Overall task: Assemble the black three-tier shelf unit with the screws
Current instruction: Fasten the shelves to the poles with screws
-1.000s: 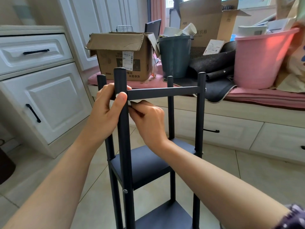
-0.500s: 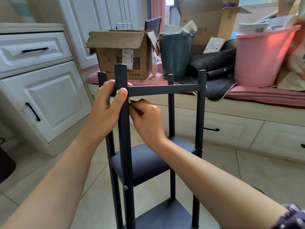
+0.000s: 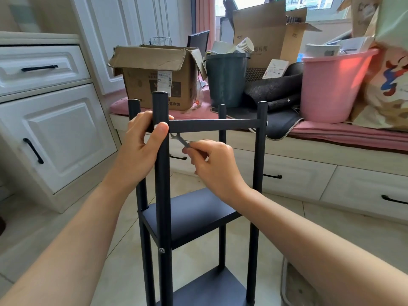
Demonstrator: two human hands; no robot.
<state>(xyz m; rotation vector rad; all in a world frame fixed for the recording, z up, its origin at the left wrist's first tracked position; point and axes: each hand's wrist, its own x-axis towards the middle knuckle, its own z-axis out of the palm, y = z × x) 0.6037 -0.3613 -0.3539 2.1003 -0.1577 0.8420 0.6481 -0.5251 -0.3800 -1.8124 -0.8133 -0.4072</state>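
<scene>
left hand (image 3: pixel 141 151) grips shelf post (image 3: pixel 162 184); right hand (image 3: pixel 215 166) pinches wrench (image 3: pixel 180 139).

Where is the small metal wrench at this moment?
In the head view, the small wrench is near the centre, pinched by the right hand. Its head sits just under the top crossbar, beside the front-left post that the left hand grips.
</scene>
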